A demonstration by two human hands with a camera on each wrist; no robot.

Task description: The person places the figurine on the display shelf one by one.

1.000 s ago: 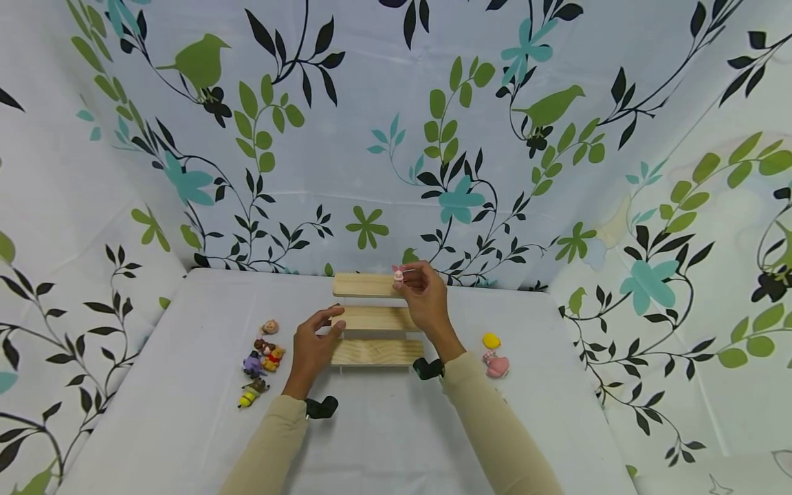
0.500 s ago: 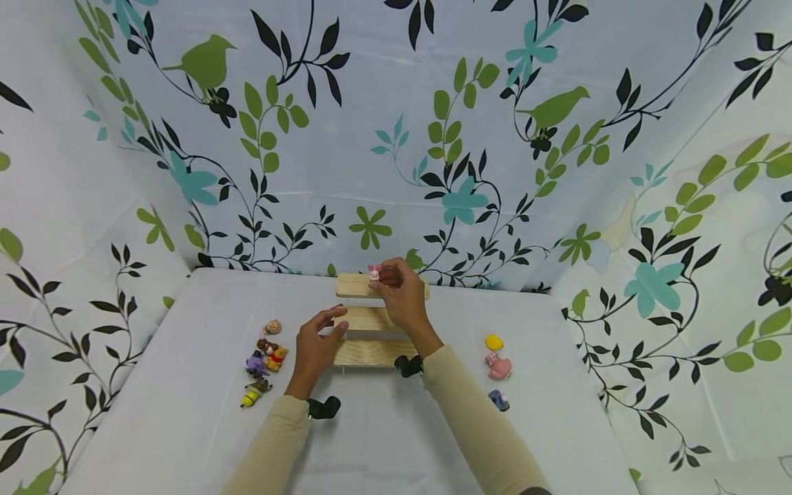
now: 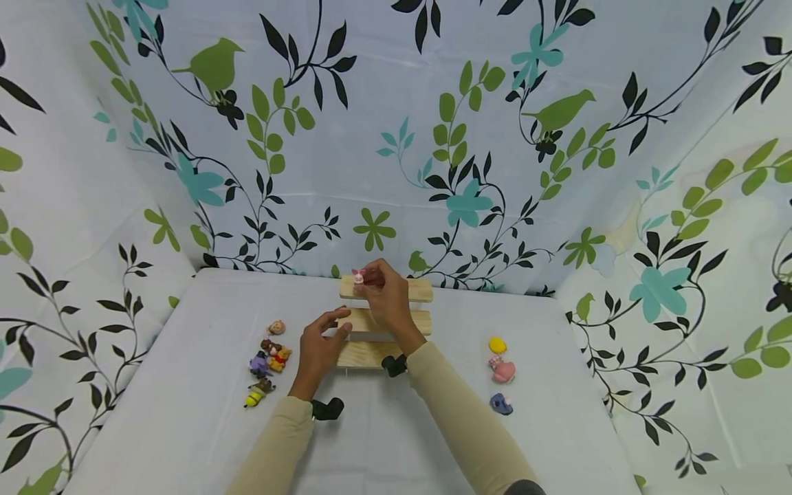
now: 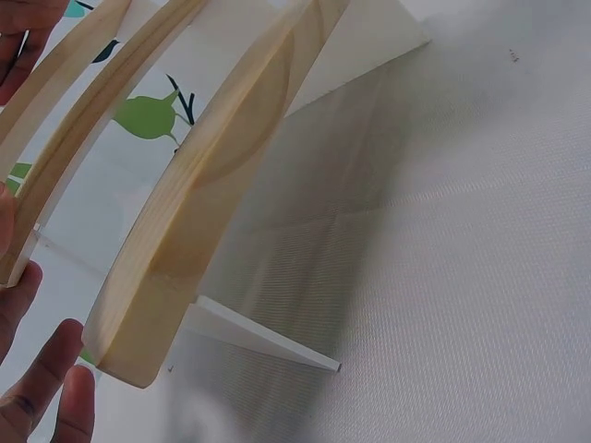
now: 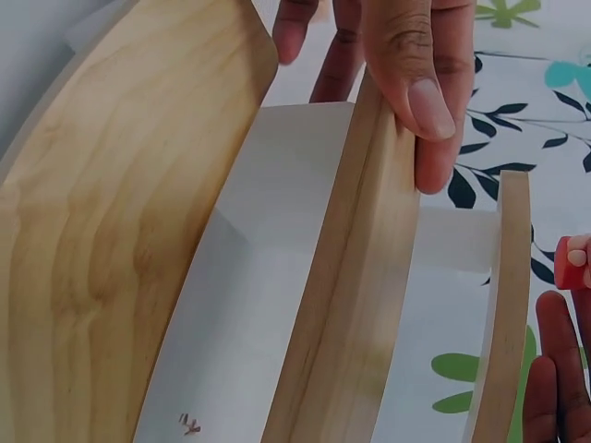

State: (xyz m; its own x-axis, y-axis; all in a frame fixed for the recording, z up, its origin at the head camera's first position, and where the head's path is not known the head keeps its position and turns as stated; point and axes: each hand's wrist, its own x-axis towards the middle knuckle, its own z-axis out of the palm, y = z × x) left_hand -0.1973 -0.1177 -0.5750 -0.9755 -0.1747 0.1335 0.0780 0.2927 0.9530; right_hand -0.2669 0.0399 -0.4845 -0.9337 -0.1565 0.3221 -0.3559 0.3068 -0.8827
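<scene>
A small pink piglet figurine (image 3: 358, 277) is pinched in my right hand (image 3: 386, 299), upright at the left part of the top board. Only its red part (image 5: 565, 263) and a bit more enter the right wrist view, at the right edge. The wooden three-step display shelf (image 3: 419, 322) stands mid-table on white supports. My left hand (image 3: 320, 347) grips the left end of its middle board, with the thumb along the front and fingertips at the end, as the right wrist view shows. The lowest board (image 4: 175, 240) fills the middle of the left wrist view.
Left of the shelf lies a group of small figurines, among them a yellow bear (image 3: 280, 359), a purple one (image 3: 258, 366) and a yellow-striped one (image 3: 254, 397). On the right are a yellow piece (image 3: 497, 345), a pink figure (image 3: 504, 372) and a blue one (image 3: 501, 404).
My right hand has carried the piglet figurine leftward along the top board, from near its right part to its left part. The left hand keeps its place on the shelf.
</scene>
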